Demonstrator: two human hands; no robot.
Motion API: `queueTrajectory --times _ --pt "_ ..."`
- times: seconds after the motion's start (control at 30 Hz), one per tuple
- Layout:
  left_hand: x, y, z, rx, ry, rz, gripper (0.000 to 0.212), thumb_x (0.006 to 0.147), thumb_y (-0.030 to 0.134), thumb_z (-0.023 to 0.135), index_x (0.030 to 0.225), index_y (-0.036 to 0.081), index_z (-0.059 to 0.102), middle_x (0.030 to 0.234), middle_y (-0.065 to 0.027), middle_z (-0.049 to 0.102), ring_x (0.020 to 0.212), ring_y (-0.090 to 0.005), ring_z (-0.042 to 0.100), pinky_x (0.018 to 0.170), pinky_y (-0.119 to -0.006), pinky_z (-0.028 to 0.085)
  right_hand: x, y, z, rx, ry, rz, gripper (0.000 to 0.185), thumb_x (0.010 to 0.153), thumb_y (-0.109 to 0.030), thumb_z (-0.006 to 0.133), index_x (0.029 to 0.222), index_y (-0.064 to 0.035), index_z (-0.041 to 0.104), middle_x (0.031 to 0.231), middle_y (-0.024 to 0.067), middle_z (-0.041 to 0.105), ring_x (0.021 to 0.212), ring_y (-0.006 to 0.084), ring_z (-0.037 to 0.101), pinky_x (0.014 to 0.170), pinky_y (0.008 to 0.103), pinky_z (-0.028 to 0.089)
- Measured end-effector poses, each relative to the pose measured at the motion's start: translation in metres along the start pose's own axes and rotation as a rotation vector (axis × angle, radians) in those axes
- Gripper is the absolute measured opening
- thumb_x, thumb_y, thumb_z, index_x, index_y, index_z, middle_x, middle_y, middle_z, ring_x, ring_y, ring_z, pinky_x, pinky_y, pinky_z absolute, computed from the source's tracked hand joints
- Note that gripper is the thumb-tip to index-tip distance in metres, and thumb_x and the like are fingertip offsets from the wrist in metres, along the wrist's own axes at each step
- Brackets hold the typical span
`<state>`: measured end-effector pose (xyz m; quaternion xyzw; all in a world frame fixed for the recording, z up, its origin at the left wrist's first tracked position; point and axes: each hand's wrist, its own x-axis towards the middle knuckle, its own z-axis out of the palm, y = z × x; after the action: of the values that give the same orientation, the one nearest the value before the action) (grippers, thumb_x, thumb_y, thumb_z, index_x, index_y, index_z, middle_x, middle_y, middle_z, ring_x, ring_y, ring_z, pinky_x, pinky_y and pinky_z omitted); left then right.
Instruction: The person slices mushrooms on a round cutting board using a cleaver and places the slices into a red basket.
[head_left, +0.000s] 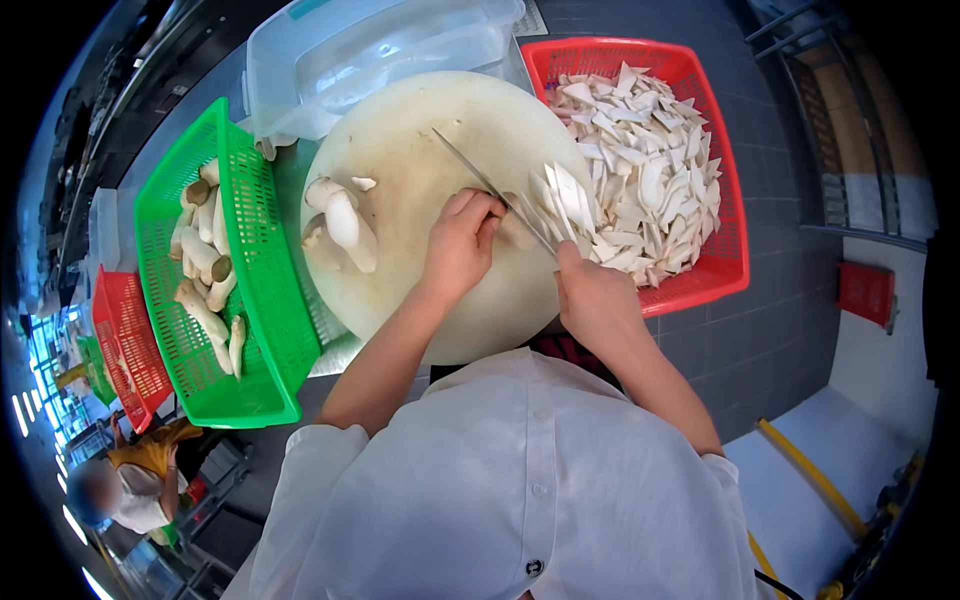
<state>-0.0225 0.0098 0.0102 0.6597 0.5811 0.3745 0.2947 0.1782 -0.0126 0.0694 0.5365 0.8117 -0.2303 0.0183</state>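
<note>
My right hand (600, 292) grips the handle of a kitchen knife (469, 166), its long blade angled across a round white cutting board (420, 300). My left hand (459, 244) has bent fingers and thumb close against the blade, at a partly hidden king oyster mushroom (517, 229). Thin white mushroom slices (566, 196) fan out right of the blade at the board's edge. Whole king oyster mushrooms (346, 225) lie on the board's left side, beside a small white scrap (364, 183). A red plastic basket (739, 262) at the right holds a heap of slices (652, 172).
Left of the board, a green plastic basket (274, 322) contains several whole mushrooms (201, 251). A clear plastic bin (274, 90) stands behind the board. Farther left are another red basket (131, 345) and a person (142, 480). Grey tiled floor (780, 315) lies to the right.
</note>
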Motion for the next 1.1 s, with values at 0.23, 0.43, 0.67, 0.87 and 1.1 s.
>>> queueTrajectory --times 0.23,0.43,0.67,0.87,1.1 --pt "-0.005 -0.002 0.003 -0.036 0.065 -0.019 0.014 0.080 -0.005 0.063 0.090 0.005 0.060 0.090 -0.0111 0.059 0.084 -0.0330 0.059 0.071 -0.041 0.049 -0.011 -0.011 -0.021 0.023 0.055 -0.048 0.017 0.089 -0.012 0.057 0.094 -0.0022 0.043 0.066 0.0176 0.062 0.061 0.0367 0.064 0.054 0.0469 0.049" --pt "-0.007 -0.002 0.002 -0.051 0.049 -0.030 0.015 0.080 -0.006 0.063 0.090 0.005 0.062 0.089 -0.0114 0.059 0.084 -0.0322 0.060 0.070 -0.039 0.049 -0.001 -0.007 -0.006 0.002 0.024 -0.019 0.019 0.089 -0.012 0.059 0.093 -0.0030 0.043 0.066 0.0173 0.062 0.061 0.0366 0.064 0.054 0.0466 0.049" --pt "-0.008 -0.004 0.004 -0.013 0.091 0.031 0.015 0.080 -0.006 0.063 0.089 0.005 0.063 0.088 -0.0110 0.060 0.082 -0.0319 0.060 0.069 -0.039 0.049 -0.006 -0.007 -0.006 -0.001 0.052 -0.049 0.019 0.088 -0.012 0.059 0.094 -0.0027 0.043 0.063 0.0177 0.062 0.060 0.0377 0.064 0.054 0.0477 0.049" --pt "-0.006 -0.004 0.003 -0.005 0.081 0.054 0.014 0.079 -0.006 0.063 0.088 0.005 0.063 0.086 -0.0108 0.060 0.081 -0.0316 0.060 0.069 -0.039 0.049 -0.001 -0.001 0.001 0.041 0.088 -0.020 0.021 0.088 -0.013 0.060 0.094 -0.0031 0.043 0.061 0.0170 0.061 0.059 0.0378 0.063 0.054 0.0479 0.049" --pt "-0.010 -0.008 0.006 -0.035 0.112 0.032 0.013 0.080 -0.006 0.063 0.087 0.004 0.063 0.086 -0.0109 0.061 0.082 -0.0313 0.060 0.070 -0.039 0.050 -0.010 -0.008 -0.014 0.015 0.076 -0.093 0.022 0.088 -0.013 0.061 0.096 -0.0027 0.043 0.061 0.0170 0.060 0.059 0.0381 0.063 0.053 0.0479 0.048"
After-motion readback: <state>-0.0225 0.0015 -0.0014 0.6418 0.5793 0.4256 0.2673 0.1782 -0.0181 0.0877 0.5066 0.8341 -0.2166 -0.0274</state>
